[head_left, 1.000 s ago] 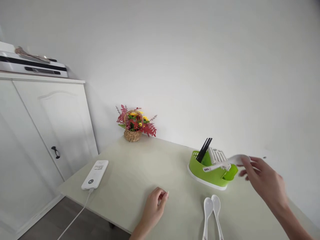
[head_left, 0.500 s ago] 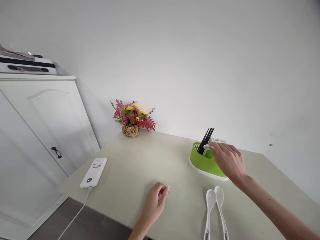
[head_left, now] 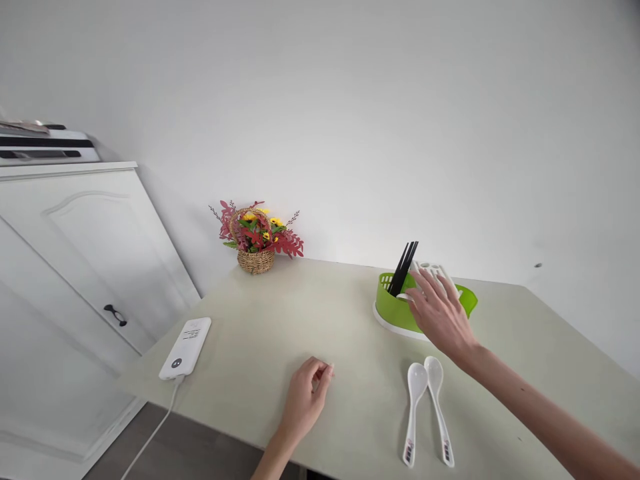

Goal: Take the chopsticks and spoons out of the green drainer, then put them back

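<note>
Two bare forearms, no sleeves

Left hand (head_left: pixel 304 399) and right hand (head_left: pixel 440 315): no rings, watch or gloves seen; slim wrists, short plain nails; forearms uncovered to frame edge.

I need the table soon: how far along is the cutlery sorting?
Black chopsticks and white pieces already stand in the green holder. The right hand is at the holder, over a white spoon handle. Two white spoons lie on the table; the left hand rests idle.

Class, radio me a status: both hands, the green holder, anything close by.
Right hand open at green holder. Left hand curled on table, holding nothing. Two white spoons lie beside.
</note>
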`<move>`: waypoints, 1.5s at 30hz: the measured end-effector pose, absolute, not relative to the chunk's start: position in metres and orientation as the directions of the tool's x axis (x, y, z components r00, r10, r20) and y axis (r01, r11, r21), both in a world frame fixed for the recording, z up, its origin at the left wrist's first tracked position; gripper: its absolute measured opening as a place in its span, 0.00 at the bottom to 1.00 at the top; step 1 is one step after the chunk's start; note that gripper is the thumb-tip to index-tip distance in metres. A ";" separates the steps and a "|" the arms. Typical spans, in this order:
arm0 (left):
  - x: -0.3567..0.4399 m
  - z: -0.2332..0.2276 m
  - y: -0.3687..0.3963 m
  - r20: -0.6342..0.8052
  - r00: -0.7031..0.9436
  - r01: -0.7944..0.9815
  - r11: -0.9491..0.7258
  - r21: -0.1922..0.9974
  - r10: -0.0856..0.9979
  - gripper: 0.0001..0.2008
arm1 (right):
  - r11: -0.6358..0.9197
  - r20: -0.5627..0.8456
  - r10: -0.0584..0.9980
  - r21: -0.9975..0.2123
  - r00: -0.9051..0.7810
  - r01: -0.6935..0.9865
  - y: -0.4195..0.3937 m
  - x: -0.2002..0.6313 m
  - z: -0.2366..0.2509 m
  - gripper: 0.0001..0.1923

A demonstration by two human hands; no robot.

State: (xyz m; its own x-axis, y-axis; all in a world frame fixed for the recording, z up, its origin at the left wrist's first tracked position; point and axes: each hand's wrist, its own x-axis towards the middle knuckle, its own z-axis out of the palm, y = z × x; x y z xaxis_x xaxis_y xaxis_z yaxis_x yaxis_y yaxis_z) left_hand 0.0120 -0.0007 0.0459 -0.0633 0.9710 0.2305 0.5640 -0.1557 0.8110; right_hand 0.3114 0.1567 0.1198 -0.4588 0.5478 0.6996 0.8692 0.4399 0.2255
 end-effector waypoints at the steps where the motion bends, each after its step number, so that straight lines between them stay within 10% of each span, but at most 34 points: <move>1: 0.012 0.046 0.000 0.228 -0.063 0.566 -0.154 0.810 0.972 0.20 | 0.443 0.693 0.561 0.210 -0.452 0.872 0.156 0.312 0.120 0.09; 13: 0.016 0.053 0.002 0.225 -0.060 0.610 -0.143 0.780 0.973 0.22 | 0.549 0.689 0.625 -0.053 -0.368 0.834 0.085 0.361 0.121 0.12; 20: 0.017 0.055 0.004 0.227 -0.037 0.630 -0.153 0.761 0.973 0.22 | 0.090 0.051 0.996 -0.465 -0.075 0.880 0.055 0.381 0.053 0.22; 26: 0.016 0.051 0.006 0.243 -0.030 0.649 -0.166 0.742 0.970 0.21 | -0.064 -0.112 0.994 -0.456 0.014 0.887 0.061 0.363 0.037 0.21; 40: 0.016 0.053 0.002 0.241 -0.030 0.598 -0.175 0.782 0.970 0.22 | -0.025 0.054 0.997 -0.397 0.051 0.917 0.085 0.388 0.094 0.19; 45: 0.014 0.053 0.001 0.232 -0.026 0.575 -0.176 0.799 0.972 0.21 | -0.063 -0.123 0.992 -0.327 0.023 0.943 0.088 0.368 0.069 0.24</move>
State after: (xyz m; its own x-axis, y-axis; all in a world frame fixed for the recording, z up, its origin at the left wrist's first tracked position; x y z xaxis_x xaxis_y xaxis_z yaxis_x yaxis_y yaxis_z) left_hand 0.0142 0.0012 0.0529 -0.0256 0.9723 0.2324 0.5753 -0.1758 0.7988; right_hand 0.3684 0.0879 0.0686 0.0235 0.9922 -0.1226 0.9431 -0.0627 -0.3267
